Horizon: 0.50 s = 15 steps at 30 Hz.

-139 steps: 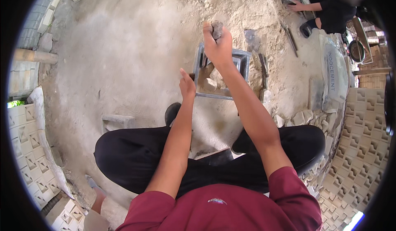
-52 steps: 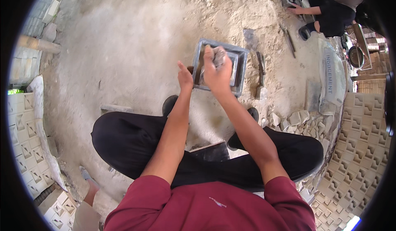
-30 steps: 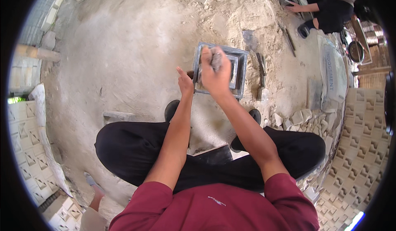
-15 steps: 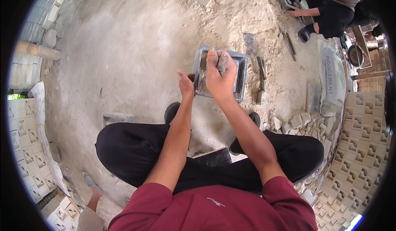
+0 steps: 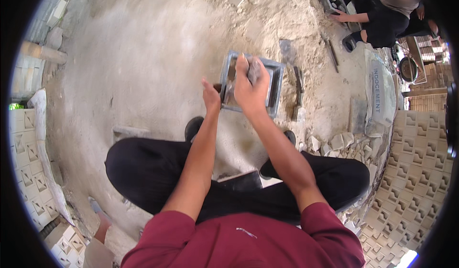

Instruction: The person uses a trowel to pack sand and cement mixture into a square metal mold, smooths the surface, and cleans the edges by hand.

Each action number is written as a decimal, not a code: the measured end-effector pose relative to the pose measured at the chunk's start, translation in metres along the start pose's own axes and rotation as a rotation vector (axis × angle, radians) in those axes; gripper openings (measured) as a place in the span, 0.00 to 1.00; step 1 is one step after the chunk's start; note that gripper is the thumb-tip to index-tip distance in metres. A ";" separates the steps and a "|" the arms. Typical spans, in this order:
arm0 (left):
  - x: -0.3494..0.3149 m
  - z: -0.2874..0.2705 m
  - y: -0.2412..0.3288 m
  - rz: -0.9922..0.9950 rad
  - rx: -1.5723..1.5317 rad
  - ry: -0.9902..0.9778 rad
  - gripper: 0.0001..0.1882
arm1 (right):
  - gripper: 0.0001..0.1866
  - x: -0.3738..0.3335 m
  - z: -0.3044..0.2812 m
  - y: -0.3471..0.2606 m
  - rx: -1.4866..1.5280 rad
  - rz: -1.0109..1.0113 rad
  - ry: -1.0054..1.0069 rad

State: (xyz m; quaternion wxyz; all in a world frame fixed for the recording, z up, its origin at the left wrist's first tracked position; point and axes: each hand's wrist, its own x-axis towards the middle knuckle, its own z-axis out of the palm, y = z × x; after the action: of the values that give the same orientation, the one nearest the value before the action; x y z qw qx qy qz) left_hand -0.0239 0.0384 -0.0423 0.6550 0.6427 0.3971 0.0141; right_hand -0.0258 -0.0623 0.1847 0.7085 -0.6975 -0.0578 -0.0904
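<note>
A dark grey rectangular metal mould (image 5: 276, 91) with raised walls lies on the ground in front of me. Over its middle, my right hand (image 5: 251, 88) is closed round a grey, dusty lump (image 5: 253, 72), with the thumb stretched forward along it. I cannot make out what the lump is made of. My fingers hide part of the mould's inner face. Along the mould's left wall rests my left hand (image 5: 211, 97), its visible finger stretched out beside a dark projection (image 5: 216, 87) on that side; its other fingers are mostly hidden.
Loose pale powder (image 5: 282, 19) and a dark bar (image 5: 299, 86) lie beyond and right of the mould. Broken chunks (image 5: 337, 143) and a printed sack (image 5: 380, 93) are at right. A co-worker (image 5: 387, 17) crouches at far right. Patterned blocks (image 5: 411, 167) are stacked along the side.
The whole scene has shifted slightly left in view. Both hands keep their places at the mould, and the lump is still in my right hand.
</note>
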 end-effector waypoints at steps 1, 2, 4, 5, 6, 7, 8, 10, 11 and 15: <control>-0.008 0.002 0.006 0.023 0.009 0.013 0.49 | 0.14 -0.005 -0.003 0.000 -0.048 0.039 0.028; -0.020 0.007 0.012 0.038 0.022 0.014 0.49 | 0.14 -0.005 -0.006 0.004 -0.061 0.033 0.049; -0.032 0.009 0.011 0.063 0.041 -0.012 0.49 | 0.15 -0.014 -0.006 0.018 -0.154 -0.051 -0.026; -0.026 0.004 0.010 0.085 0.048 0.000 0.49 | 0.14 -0.014 0.000 0.016 -0.167 -0.105 -0.026; -0.020 0.003 0.010 0.109 0.051 0.005 0.48 | 0.14 -0.008 0.003 0.015 -0.156 -0.109 -0.031; -0.013 0.004 0.010 0.073 0.025 0.001 0.48 | 0.14 0.000 0.003 0.014 -0.082 -0.087 -0.015; -0.011 0.004 0.008 0.029 0.002 -0.008 0.48 | 0.14 0.004 0.002 0.012 -0.014 -0.057 0.004; -0.007 0.002 0.001 0.001 -0.080 -0.007 0.48 | 0.14 0.002 0.000 0.012 -0.033 -0.025 0.058; -0.006 0.005 0.002 0.041 -0.057 -0.013 0.48 | 0.14 0.002 -0.002 0.017 -0.056 -0.042 0.040; -0.007 0.004 -0.002 0.057 -0.062 -0.006 0.48 | 0.14 0.012 -0.001 0.015 -0.118 -0.103 -0.005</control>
State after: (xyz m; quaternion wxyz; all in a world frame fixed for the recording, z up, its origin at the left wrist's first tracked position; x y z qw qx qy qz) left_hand -0.0280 0.0312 -0.0413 0.6752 0.6332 0.3758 0.0431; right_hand -0.0111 -0.0638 0.1726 0.6605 -0.7343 -0.0900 -0.1282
